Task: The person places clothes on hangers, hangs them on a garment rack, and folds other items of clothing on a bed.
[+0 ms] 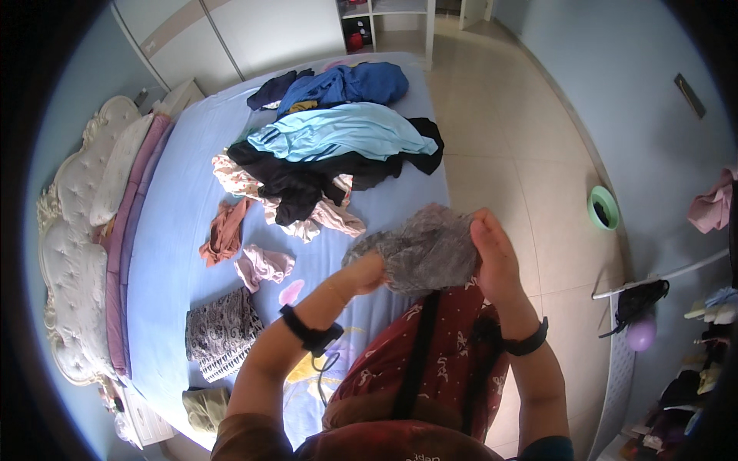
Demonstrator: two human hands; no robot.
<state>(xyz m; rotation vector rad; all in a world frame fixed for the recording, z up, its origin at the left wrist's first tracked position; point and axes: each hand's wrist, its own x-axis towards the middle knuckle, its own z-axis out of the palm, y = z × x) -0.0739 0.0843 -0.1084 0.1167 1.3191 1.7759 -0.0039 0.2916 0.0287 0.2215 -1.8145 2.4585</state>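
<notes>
Both hands hold a crumpled grey cloth [429, 250] above the near edge of the bed. My left hand [369, 273] grips its lower left part, the fingertips partly hidden in the fabric. On its right side, my right hand [493, 253] holds the edge between thumb and fingers. Beyond the cloth lies a heap of clothes with a light blue garment [346, 132], a black garment [300, 178] and a blue garment [363, 83]. Nearer on the left are a rust-brown cloth [223, 233] and a small pale pink cloth [263, 266]. Patterned folded fabric [222, 322] lies beside an olive folded cloth [204, 408].
The bed [167, 225] has a tufted headboard [75, 276] on the left. Tiled floor [490, 144] runs along its right side. A green basin [603, 207] is near the right wall, above a white rack [625, 346] with a black bag and a purple balloon.
</notes>
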